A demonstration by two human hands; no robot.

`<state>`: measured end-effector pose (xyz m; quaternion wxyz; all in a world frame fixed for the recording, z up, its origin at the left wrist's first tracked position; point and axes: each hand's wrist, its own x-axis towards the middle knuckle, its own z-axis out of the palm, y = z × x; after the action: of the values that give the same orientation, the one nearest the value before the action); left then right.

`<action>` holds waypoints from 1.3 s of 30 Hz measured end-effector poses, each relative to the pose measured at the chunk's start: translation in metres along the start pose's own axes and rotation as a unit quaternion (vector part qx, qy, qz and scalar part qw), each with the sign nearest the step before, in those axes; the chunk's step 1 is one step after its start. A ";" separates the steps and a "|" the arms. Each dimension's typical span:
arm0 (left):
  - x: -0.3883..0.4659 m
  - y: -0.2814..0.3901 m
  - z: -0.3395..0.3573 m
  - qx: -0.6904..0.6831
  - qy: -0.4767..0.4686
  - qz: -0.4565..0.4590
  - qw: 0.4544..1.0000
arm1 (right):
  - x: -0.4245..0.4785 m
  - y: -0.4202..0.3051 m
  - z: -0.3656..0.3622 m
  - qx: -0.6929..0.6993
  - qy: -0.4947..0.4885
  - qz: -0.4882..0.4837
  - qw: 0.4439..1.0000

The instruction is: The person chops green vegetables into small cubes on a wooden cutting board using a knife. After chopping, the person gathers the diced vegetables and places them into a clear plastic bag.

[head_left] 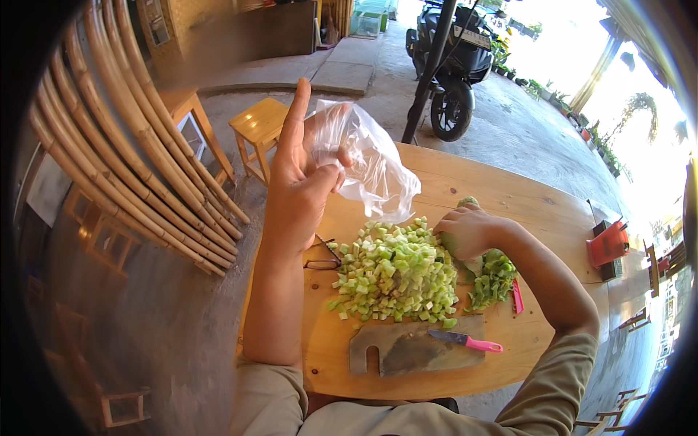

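My left hand (305, 174) is raised above the left part of the wooden table (338, 370), its index finger pointing up, gripping a translucent plastic bag (376, 163). Below the bag lies a big heap of diced pale-green vegetable (398, 272). At the heap's upper right, my right hand (469, 231) reaches down over a green vegetable (468, 202), mostly hidden under it; whether the fingers grip it is unclear. Green peelings (493, 280) lie just below that hand, with a pink peeler (517, 297) beside them. Nearest me, a knife with a pink handle (482, 344) rests on a worn cutting board (414, 349).
Eyeglasses (323, 264) lie left of the heap. A red container (608, 245) stands at the table's right end. Bamboo poles (142, 125) and a wooden stool (260, 121) are to the left. Beyond the table are a dark metal post (431, 71) and a parked motorcycle (452, 71).
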<state>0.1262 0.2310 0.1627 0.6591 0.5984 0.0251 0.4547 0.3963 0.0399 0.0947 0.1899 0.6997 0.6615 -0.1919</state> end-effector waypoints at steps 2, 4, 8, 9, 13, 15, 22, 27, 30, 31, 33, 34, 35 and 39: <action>0.001 0.003 -0.003 -0.016 0.000 0.010 1.000 | -0.005 0.009 0.007 0.034 0.045 -0.002 0.998; 0.001 0.007 -0.008 -0.021 0.005 0.016 1.000 | -0.002 0.003 0.003 0.070 0.093 0.004 0.993; 0.000 0.018 -0.022 -0.021 0.019 0.038 0.999 | 0.009 -0.032 -0.027 0.154 0.201 -0.015 0.967; -0.002 0.021 -0.026 -0.021 0.022 0.046 0.998 | 0.020 -0.048 -0.033 0.179 0.231 -0.034 0.956; -0.009 0.042 -0.038 -0.041 0.044 0.083 0.995 | 0.082 -0.106 -0.044 0.120 0.207 -0.051 0.970; -0.012 0.048 -0.046 -0.050 0.052 0.110 0.991 | 0.112 -0.132 -0.043 0.118 0.177 -0.048 0.976; -0.021 0.073 -0.079 -0.051 0.073 0.172 0.981 | 0.186 -0.179 -0.025 0.024 0.143 -0.048 0.988; -0.026 0.075 -0.105 -0.028 0.066 0.180 0.981 | 0.176 -0.208 -0.038 0.101 0.125 0.018 0.987; -0.024 0.079 -0.101 -0.027 0.058 0.179 0.982 | 0.178 -0.210 -0.032 0.130 0.211 0.059 0.967; -0.024 0.078 -0.102 -0.037 0.050 0.179 0.982 | 0.178 -0.209 -0.033 0.138 0.223 0.056 0.963; -0.025 0.076 -0.105 -0.032 0.040 0.173 0.984 | 0.170 -0.203 -0.038 0.146 0.208 0.048 0.966; -0.026 0.078 -0.105 -0.026 0.044 0.174 0.983 | 0.164 -0.198 -0.050 0.147 0.180 0.044 0.972; -0.026 0.078 -0.105 -0.022 0.049 0.175 0.983 | 0.156 -0.191 -0.061 0.148 0.151 0.041 0.977; -0.028 0.081 -0.117 -0.024 0.039 0.177 0.983 | 0.075 -0.143 -0.069 0.268 0.318 0.019 0.909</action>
<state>-0.0040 0.2931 0.1814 0.5809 0.5597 -0.0664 0.5873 0.2587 0.1475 0.1133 -0.2219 0.7607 0.5968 -0.1259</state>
